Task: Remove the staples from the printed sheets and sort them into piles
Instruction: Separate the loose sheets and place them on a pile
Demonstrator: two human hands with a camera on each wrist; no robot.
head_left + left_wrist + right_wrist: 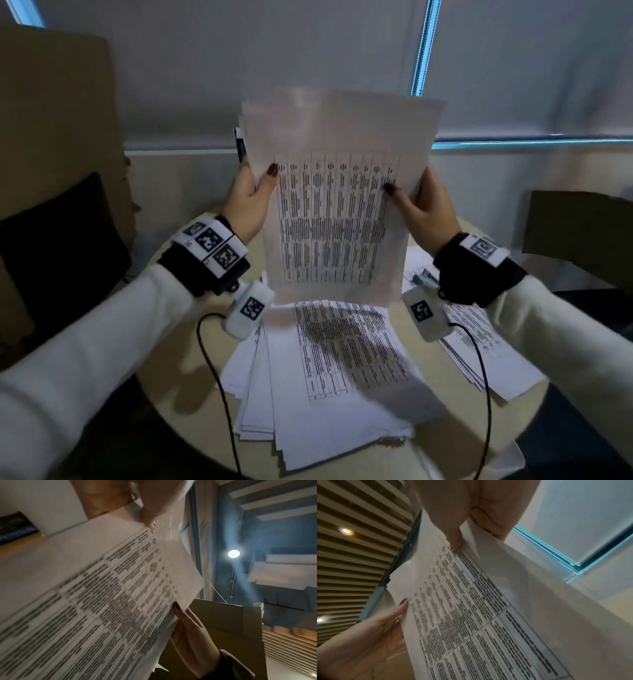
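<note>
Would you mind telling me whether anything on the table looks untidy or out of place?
Yes: the pile nearest the person is fanned out, its sheets skewed with edges jutting left. The right pile also looks loosely squared. The held sheets look fine.

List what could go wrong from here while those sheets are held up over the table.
1. The held sheets are pinched only at their side edges by the left hand and right hand; if either grip loosens, pages could fan out and drop.
2. They hang right above the loose middle pile, so dropped pages would mix with it.
3. The second pile lies at the round table's right rim; the right sleeve may brush it off.
</note>
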